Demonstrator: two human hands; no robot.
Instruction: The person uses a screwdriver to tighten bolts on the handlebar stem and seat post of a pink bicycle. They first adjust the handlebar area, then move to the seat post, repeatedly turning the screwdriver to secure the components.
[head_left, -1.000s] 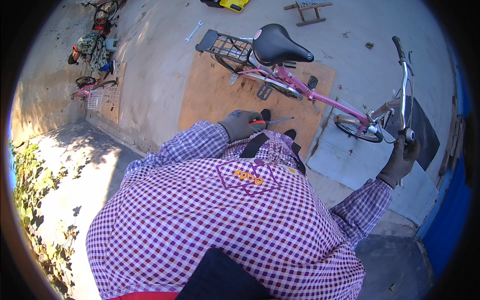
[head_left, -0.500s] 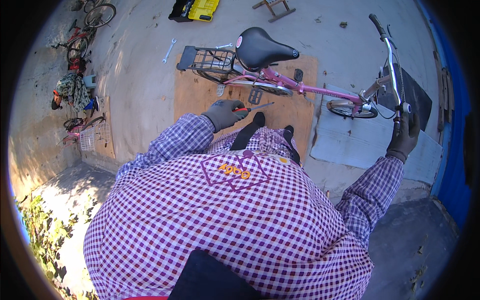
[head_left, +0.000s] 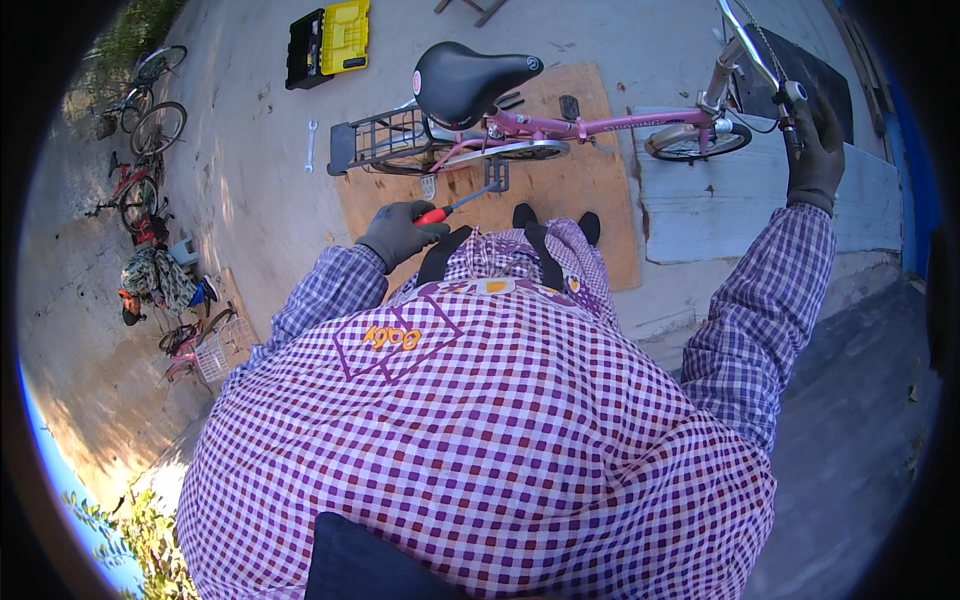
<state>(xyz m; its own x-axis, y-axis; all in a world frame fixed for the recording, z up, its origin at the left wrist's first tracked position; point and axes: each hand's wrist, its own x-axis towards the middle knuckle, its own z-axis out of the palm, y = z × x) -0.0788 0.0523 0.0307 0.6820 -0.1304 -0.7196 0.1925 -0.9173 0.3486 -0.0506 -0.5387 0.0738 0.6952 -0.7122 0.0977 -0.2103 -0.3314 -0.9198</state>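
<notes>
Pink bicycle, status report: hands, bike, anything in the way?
Left hand holding red-handled screwdriver. Right hand gripping handlebar. Pink bicycle upright, rear over wooden board. Screwdriver shaft crosses pedal in view; contact unclear.

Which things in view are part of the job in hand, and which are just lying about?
In use:
red-handled screwdriver, in the left hand
nearest pink bicycle, right hand on it

Apparently just lying about:
open black-and-yellow toolbox
wrench on the ground

Pink bicycle [head_left: 655,122], black saddle [head_left: 470,85], red-handled screwdriver [head_left: 434,216]

1 head-worn fisheye view, downward toward a pink bicycle [head_left: 560,128]
</notes>
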